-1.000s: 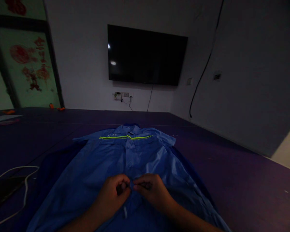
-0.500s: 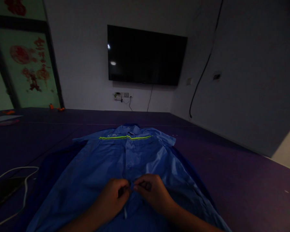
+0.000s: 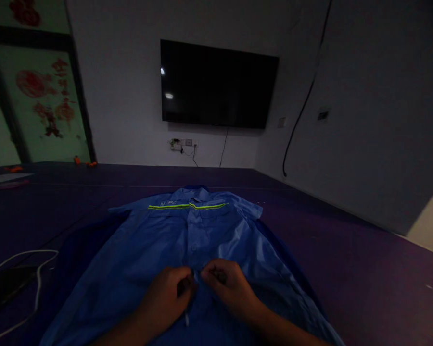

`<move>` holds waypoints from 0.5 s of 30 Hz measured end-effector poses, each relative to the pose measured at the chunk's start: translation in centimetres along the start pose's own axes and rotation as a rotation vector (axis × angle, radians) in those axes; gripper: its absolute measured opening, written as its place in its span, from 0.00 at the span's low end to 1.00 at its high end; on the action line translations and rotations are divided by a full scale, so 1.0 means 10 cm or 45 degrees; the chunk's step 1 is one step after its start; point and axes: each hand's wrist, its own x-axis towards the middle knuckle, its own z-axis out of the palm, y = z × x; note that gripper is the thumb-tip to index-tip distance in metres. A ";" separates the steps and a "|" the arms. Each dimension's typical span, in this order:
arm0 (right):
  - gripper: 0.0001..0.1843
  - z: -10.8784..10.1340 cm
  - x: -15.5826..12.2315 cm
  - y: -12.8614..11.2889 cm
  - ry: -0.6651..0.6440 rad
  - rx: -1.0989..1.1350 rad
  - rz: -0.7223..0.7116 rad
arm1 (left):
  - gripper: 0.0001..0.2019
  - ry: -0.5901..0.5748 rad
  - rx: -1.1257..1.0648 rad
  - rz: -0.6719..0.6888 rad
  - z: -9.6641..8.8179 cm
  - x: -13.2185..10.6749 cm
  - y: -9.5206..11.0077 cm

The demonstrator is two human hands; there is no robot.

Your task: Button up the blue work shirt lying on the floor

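Note:
A blue work shirt (image 3: 187,240) with a yellow-green reflective stripe across the chest lies flat on the purple floor, collar away from me. My left hand (image 3: 168,298) and my right hand (image 3: 229,288) meet at the shirt's front placket near its lower part. Both are closed in a pinch on the placket fabric, fingertips almost touching each other. What exactly sits between the fingertips is too dark to make out.
A white cable (image 3: 25,259) and a dark flat object (image 3: 3,283) lie on the floor at the left. A wall-mounted black TV (image 3: 218,84) hangs ahead above a power socket (image 3: 182,142). A dark cable (image 3: 303,110) runs down the right wall. A decorated glass door (image 3: 39,110) stands at far left.
Both hands stayed at the placket and shifted slightly down and closer to me. The shirt has not visibly moved.

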 end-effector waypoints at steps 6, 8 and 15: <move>0.13 -0.01 0.01 0.03 -0.075 0.082 -0.074 | 0.06 -0.022 0.037 0.002 -0.02 0.00 0.00; 0.12 -0.01 0.02 0.03 -0.084 0.125 -0.122 | 0.05 -0.031 0.050 0.007 -0.01 0.00 -0.01; 0.10 0.02 0.02 0.07 -0.047 0.174 -0.053 | 0.06 -0.013 0.025 0.038 -0.01 -0.01 0.02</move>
